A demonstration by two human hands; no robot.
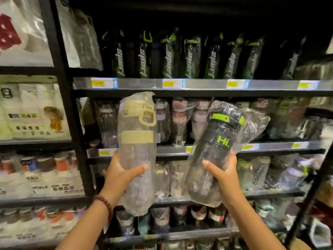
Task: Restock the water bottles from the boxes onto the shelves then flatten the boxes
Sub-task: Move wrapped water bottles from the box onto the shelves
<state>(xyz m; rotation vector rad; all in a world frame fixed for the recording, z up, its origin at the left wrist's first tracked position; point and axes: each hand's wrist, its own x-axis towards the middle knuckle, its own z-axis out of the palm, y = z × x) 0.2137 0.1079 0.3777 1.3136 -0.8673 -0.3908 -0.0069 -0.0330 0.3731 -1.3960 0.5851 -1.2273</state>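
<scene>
Mid-restock — 2 bottles in hand, both raised in front of the shelving, neither yet placed.

Left hand (122, 175) wraps the lower half of a clear bottle with a beige lid (136, 148), fingers behind and thumb across the front; the bottle stands about upright in its plastic sleeve. A bead bracelet (104, 204) sits on that wrist.

Right hand (222, 175) grips a dark bottle with a green band and "Hi." print (215, 150) around its lower middle, thumb in front; it tilts with its cap toward the right, also bagged in crinkled plastic.

Both bottles are held up before the middle shelf (270, 147), where a row of similar wrapped bottles already stands. The upper shelf (198, 84) carries a full-looking row of dark bottles with green handles (191, 56); lower tiers also hold wrapped bottles, though blur hides detail.

Judgement: shelves look well filled, so stocking seems some way along — how far, no telling, as no boxes are in view. These 2 bottles have yet to go in. Remaining stock and box flattening cannot be assessed from here; flattening presumably not begun.
</scene>
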